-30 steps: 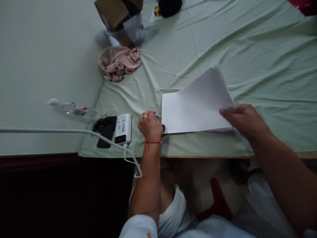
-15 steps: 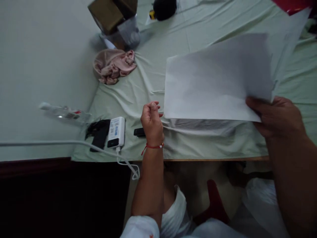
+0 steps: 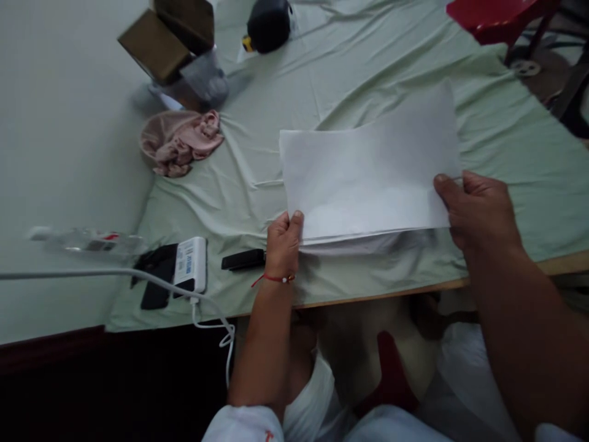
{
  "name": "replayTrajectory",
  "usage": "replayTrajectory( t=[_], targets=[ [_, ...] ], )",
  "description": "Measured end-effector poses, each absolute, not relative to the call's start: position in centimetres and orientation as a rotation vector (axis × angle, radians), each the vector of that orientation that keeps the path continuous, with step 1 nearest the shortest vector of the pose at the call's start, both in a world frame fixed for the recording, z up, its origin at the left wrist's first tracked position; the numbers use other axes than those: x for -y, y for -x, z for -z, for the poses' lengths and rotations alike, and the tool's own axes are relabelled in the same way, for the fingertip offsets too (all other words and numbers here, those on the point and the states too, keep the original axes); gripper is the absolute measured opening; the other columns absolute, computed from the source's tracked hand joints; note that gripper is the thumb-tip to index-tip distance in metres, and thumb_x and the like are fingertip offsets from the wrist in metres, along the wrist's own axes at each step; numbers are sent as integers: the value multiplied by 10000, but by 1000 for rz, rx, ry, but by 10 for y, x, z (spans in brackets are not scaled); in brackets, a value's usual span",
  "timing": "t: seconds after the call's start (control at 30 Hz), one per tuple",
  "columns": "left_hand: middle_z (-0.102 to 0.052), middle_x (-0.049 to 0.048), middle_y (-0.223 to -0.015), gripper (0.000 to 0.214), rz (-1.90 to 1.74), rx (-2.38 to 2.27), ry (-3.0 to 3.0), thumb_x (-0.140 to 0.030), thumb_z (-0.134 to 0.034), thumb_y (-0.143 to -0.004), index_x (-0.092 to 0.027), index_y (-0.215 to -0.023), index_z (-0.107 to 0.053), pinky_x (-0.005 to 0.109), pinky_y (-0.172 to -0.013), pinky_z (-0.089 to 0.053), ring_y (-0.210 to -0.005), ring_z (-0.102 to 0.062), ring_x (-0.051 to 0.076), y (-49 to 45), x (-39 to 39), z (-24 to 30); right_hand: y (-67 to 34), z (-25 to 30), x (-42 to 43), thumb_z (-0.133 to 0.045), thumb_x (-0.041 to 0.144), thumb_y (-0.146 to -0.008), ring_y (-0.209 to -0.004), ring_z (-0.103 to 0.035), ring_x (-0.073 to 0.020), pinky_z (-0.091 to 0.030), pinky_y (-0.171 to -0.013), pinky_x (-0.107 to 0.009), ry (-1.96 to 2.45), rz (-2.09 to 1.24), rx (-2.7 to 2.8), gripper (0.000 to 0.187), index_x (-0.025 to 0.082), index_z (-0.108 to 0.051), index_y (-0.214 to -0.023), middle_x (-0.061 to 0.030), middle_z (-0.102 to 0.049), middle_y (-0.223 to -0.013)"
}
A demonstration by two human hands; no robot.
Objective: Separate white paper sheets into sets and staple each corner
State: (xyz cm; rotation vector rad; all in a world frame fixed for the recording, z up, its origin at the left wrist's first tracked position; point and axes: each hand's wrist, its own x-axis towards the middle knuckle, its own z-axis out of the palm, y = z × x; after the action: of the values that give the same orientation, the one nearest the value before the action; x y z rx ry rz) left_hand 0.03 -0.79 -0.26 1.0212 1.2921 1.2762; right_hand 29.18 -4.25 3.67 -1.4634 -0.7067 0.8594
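Note:
Several white paper sheets (image 3: pixel 368 178), stacked together, are held between my two hands just above the cloth-covered table. My left hand (image 3: pixel 283 242), with a red string bracelet at the wrist, pinches the stack's near left corner, thumb on top. At the right edge my right hand (image 3: pixel 478 205) grips the sheets, its thumb lying over them and its other fingers underneath, mostly hidden. The far right part of the stack bends upward. Beside my left hand lies a slim black object (image 3: pixel 243 259), partly covered by the hand.
A white power bank (image 3: pixel 191 264) with a cable (image 3: pixel 138 272) lies at the left by a black phone-like slab (image 3: pixel 159 285) and a clear bottle (image 3: pixel 92 239). Farther back are a pink cloth (image 3: pixel 184 141), a cardboard box (image 3: pixel 156 46) and a black case (image 3: pixel 269 24). A red chair (image 3: pixel 497 18) stands far right.
My left hand, earlier apart from the paper, now grips its near left corner. The sheets have come down flatter and nearer to the table. The view has shifted to the right.

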Motion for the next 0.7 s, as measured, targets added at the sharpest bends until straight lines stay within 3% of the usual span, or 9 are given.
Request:
replayTrajectory(
  t=[0.13,0.27,0.47,0.6,0.7],
  targets=[
    [-652,-21,-673,329,-1276,-1296,-897,-491,-828,-824,-214,-742,-671,242,-651,-526,-689,-643,137,-7,10,0,-296,-38,42,-778,308,-798,-556,-471,-78,-411,-525,-212,1421,-819,698,205,198,-636,-699,40,-567,-653],
    [-691,-30,-718,336,-1242,-1195,-879,-457,-924,-703,-221,-826,-720,254,-681,-563,-674,-640,131,-12,11,-4,-299,-38,43,-782,307,-800,-574,-490,-85,-446,-572,-221,1394,-800,693,229,206,-611,-686,47,-533,-640],
    [-689,-15,-681,353,-1308,-1234,-784,-529,-843,-820,-207,-787,-701,277,-675,-562,-763,-712,176,-16,7,-4,-302,-37,44,-790,358,-783,-620,-514,-101,-461,-597,-233,1392,-799,703,217,206,-644,-734,29,-576,-691],
    [-669,-50,-682,341,-1257,-1218,-821,-459,-914,-744,-208,-818,-695,212,-531,-478,-594,-619,106,-16,7,-5,-302,-39,43,-816,409,-742,-585,-459,-89,-403,-530,-230,1443,-730,662,266,205,-645,-738,24,-575,-718],
    [-680,-40,-684,368,-1256,-1217,-825,-483,-920,-725,-207,-804,-690,222,-564,-499,-632,-648,120,-17,6,-2,-302,-41,42,-830,424,-726,-583,-467,-103,-397,-512,-237,1445,-758,649,291,222,-621,-724,31,-528,-682]
  ],
)
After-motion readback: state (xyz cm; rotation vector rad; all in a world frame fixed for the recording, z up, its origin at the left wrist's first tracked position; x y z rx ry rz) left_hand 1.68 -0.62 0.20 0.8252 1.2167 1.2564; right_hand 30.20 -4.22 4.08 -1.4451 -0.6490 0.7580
